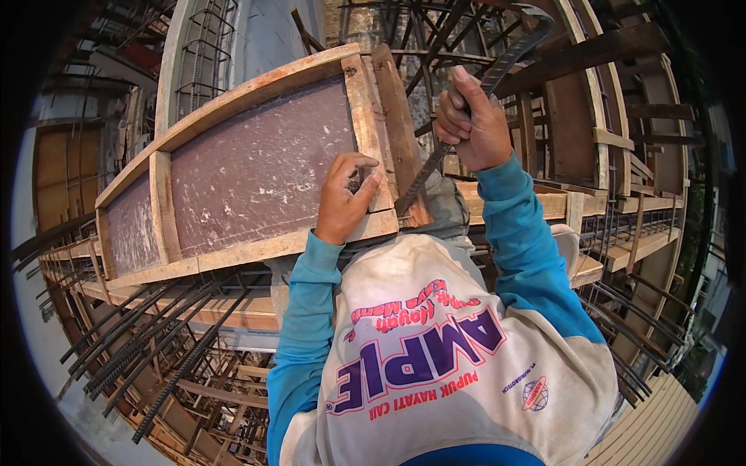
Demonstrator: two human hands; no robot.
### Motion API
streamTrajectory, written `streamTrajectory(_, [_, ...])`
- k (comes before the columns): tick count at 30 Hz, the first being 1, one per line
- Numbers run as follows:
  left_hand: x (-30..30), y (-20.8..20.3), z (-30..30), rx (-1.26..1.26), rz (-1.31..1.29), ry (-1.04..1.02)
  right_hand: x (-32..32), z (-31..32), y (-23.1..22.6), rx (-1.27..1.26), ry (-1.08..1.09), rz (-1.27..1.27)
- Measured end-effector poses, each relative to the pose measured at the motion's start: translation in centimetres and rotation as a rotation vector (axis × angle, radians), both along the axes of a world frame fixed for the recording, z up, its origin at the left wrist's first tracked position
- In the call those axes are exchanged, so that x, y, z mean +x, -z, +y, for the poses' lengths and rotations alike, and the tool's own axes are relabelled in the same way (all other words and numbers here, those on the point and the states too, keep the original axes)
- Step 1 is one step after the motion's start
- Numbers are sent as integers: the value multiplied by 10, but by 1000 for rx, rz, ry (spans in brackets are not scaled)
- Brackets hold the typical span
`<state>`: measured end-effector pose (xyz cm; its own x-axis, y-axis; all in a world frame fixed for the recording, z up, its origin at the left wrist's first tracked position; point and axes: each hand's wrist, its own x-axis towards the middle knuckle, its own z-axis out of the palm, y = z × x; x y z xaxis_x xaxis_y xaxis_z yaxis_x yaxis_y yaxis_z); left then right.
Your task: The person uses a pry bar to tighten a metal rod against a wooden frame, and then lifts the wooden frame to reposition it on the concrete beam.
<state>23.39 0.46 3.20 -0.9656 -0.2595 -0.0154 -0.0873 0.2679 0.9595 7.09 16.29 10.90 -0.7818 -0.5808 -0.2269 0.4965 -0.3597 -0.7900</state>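
Observation:
My right hand (475, 120) is wrapped round a dark ribbed crowbar (513, 53), its hooked end up at the top. The bar slants down to the left, and its lower end (409, 198) meets the wood beside the panel's right end. My left hand (346, 198) is over the right part of a formwork panel (260, 163), next to its end batten (364, 116). Its fingers are curled, with the thumb apart from them, and I see nothing held. The panel has a brown, white-spotted face framed with timber battens. A loose-looking upright board (396, 116) stands against the end batten.
Several steel reinforcing bars (175, 349) stick out at the lower left. A rebar cage (206, 50) rises behind the panel. More timber formwork (575, 116) stands at the right, and a horizontal timber beam (505, 203) runs beside my right forearm.

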Motion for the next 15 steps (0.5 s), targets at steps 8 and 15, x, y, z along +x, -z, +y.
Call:
streamTrajectory(8, [15, 35, 8, 181, 137, -252, 61, -88, -9, 48, -442, 615])
streamTrajectory(15, [43, 0, -28, -260, -32, -334, 43, -84, -25, 204, -443, 559])
